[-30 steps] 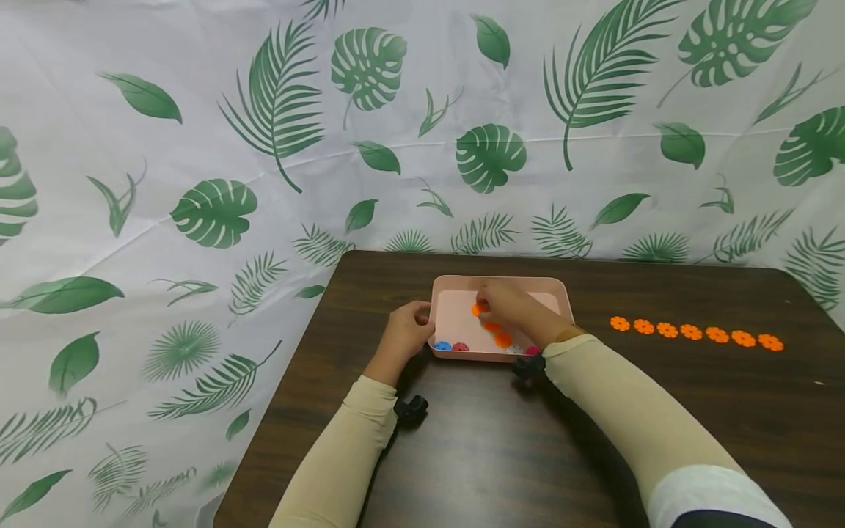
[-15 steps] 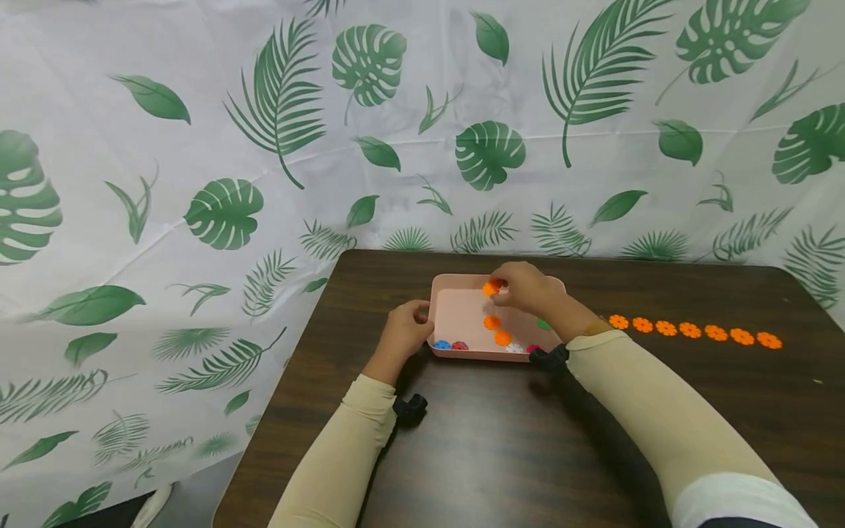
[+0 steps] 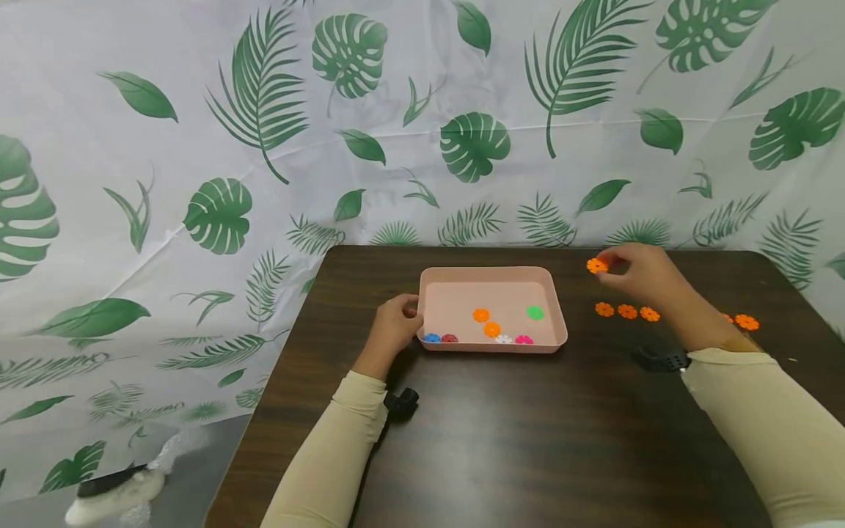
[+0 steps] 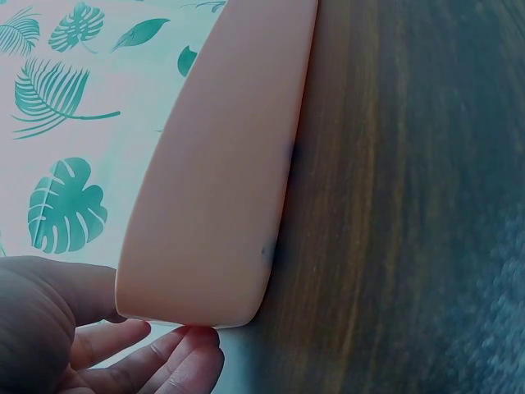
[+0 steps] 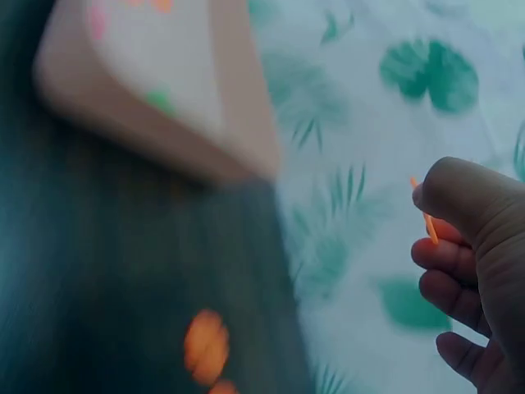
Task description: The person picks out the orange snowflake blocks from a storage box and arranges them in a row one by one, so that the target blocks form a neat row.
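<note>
My right hand (image 3: 643,273) pinches an orange flower-shaped disc (image 3: 597,265) between thumb and fingertips, raised above the back right of the table. In the right wrist view that disc (image 5: 425,212) shows edge-on. At the left end of a pink tray (image 3: 488,349), my left hand (image 3: 392,326) holds the wall, thumb and fingers about it; the left wrist view shows the tray's long outer side (image 4: 209,180). Inside the tray lie two orange discs (image 3: 486,322), a green one (image 3: 535,313), and blue, dark red, white and pink ones along the near wall.
A row of orange discs (image 3: 627,312) lies right of the tray, partly hidden by my right hand and forearm. A leaf-printed cloth (image 3: 409,132) hangs behind the dark wooden table (image 3: 488,433).
My right hand picked an orange disc up from the tray, lifted it and carried it right, over the table beyond the row. My left hand stays at the tray's left end.
</note>
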`<state>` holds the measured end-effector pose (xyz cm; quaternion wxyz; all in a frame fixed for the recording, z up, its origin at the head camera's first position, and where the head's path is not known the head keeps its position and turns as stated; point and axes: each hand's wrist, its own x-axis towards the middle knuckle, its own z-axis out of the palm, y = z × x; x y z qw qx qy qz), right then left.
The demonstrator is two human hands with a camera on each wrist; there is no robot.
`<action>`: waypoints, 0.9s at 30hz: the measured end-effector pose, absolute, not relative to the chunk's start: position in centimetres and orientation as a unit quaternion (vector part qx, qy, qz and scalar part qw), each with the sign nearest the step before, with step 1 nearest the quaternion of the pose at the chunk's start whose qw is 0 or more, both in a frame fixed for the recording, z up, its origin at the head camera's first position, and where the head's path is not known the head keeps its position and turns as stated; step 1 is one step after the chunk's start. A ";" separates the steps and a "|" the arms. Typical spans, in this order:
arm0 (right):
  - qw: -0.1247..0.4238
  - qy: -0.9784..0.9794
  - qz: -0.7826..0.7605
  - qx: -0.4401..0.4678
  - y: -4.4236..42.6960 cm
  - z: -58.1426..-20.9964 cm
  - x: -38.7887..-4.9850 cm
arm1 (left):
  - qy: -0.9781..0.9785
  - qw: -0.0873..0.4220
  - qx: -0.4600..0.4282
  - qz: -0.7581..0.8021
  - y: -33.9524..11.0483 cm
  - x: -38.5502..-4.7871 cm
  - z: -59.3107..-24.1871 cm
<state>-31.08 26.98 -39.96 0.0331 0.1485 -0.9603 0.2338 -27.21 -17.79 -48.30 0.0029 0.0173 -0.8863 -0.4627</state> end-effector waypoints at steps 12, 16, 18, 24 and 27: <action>-0.001 -0.968 0.210 0.139 32.6 -47.1 -27.2 | -0.893 0.007 0.020 -0.449 -17.6 -27.0 -48.1; -0.010 -0.969 0.195 0.152 31.8 -48.3 -27.3 | -0.891 -0.001 0.027 -0.453 -17.7 -27.0 -48.3; -0.018 -0.971 0.187 0.151 31.6 -48.6 -27.3 | -0.891 -0.005 0.026 -0.454 -17.6 -27.0 -48.3; -0.016 -0.973 0.168 0.157 31.4 -48.9 -27.3 | -0.891 0.001 0.020 -0.454 -17.7 -27.0 -48.2; -0.004 -0.975 0.142 0.169 31.2 -48.8 -27.4 | -0.890 0.005 0.019 -0.455 -17.8 -27.1 -48.1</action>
